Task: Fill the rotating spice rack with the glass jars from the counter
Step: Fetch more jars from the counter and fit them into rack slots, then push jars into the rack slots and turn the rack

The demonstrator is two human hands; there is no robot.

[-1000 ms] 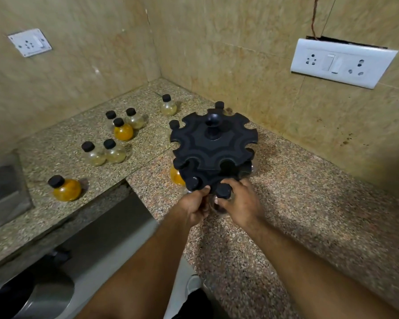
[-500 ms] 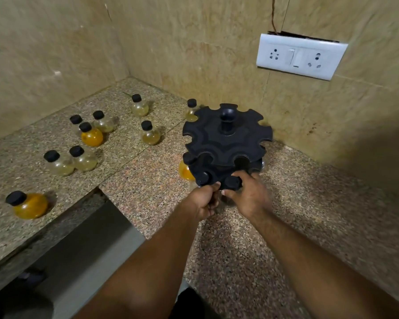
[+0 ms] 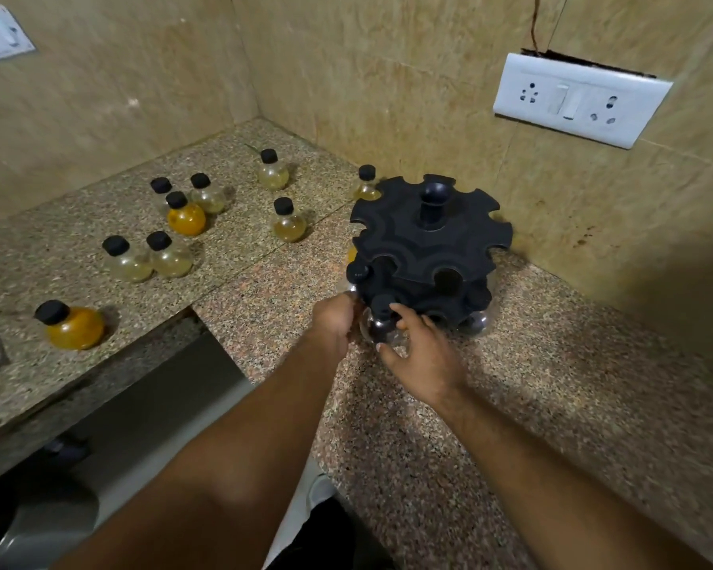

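A black two-tier rotating spice rack [image 3: 431, 240] stands on the granite counter near the corner wall. A clear round jar with a black cap [image 3: 381, 322] sits at the front slot of its lower tier. My left hand [image 3: 334, 322] cups the jar's left side and my right hand [image 3: 418, 347] wraps its right side, fingers touching the cap. Another capped jar [image 3: 357, 273] hangs in the lower tier to the left, and a clear one [image 3: 476, 322] on the right. Several loose round jars stand on the counter to the left, such as an orange one [image 3: 73, 325] and a pale one [image 3: 289, 224].
A white socket plate [image 3: 579, 98] is on the right wall and another [image 3: 1, 32] on the left wall. The counter [image 3: 511, 405] drops away at a cut-out edge left of my arms. One jar [image 3: 366, 183] stands behind the rack by the wall.
The view has shifted slightly. My hands have slid lower on the front jar, and my right hand's fingers have spread around it.
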